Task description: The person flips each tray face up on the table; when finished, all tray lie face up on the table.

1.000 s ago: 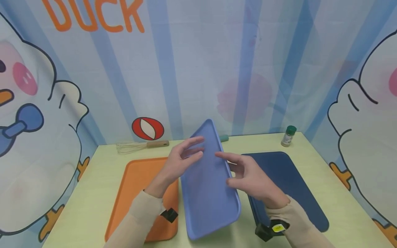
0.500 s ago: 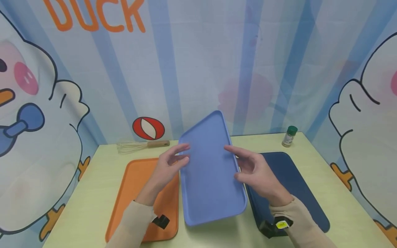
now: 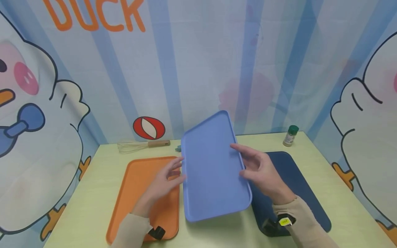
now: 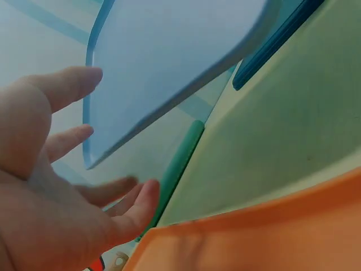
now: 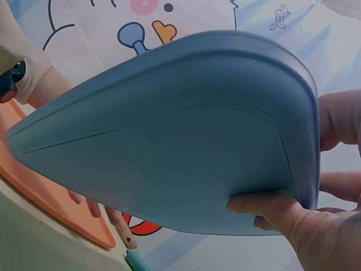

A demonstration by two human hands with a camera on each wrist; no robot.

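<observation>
Blue tray point(image 3: 214, 168) shifted rightward | I see right hand point(image 3: 264, 172) pinching it, left hand point(image 3: 159, 185) loose-fingered at the opposite edge | I'd support that edge, keeping tilt steady.

Left forearm point(image 3: 131, 229): enters at the lower edge of the head view, left of centre, and slopes up to the right. Left hand point(image 3: 161, 182): left of the frame's centre; fingers point(image 4: 70, 87) extended and spread. Right forearm point(image 3: 307, 220): enters at lower right and slopes up to the left. Right hand point(image 3: 263, 172): right of centre, slightly higher in the frame than the left; fingers point(image 5: 271, 209) and thumb point(image 3: 249, 175) set in a pinching grip
</observation>
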